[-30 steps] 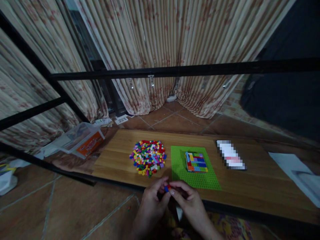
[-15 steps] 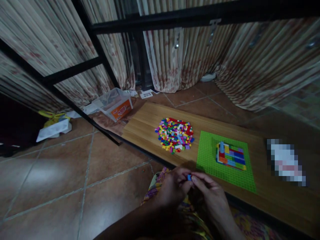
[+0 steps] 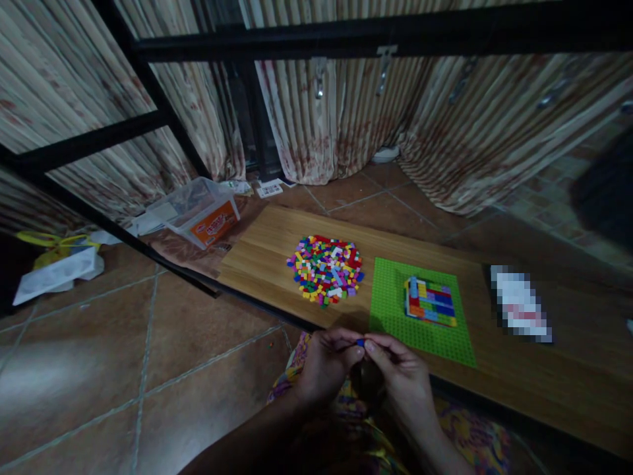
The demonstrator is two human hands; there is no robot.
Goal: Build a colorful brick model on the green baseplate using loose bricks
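Between my fingertips, just off the table's near edge, is a small blue toy brick (image 3: 361,342). My left hand (image 3: 327,361) pinches its left side and my right hand (image 3: 398,371) pinches its right side, so both are closed on it. Much of the brick is covered by fingers. Beyond my right hand lies a green studded baseplate (image 3: 390,310). A low block of bricks in many colours (image 3: 429,301) stands on that plate. Left of the plate is a loose pile of small coloured bricks (image 3: 326,269).
The wooden table (image 3: 262,251) has a dark edge towards me. A pixelated flat item (image 3: 519,305) lies at its right. Past the left end stands a clear plastic box (image 3: 202,214) with an orange label. A black metal frame (image 3: 316,36) crosses in front of striped curtains.
The view has swung right, so the scene sits further left. Both hands still pinch the blue brick, which now shows less between the fingers. A dark shape has appeared at the right edge.
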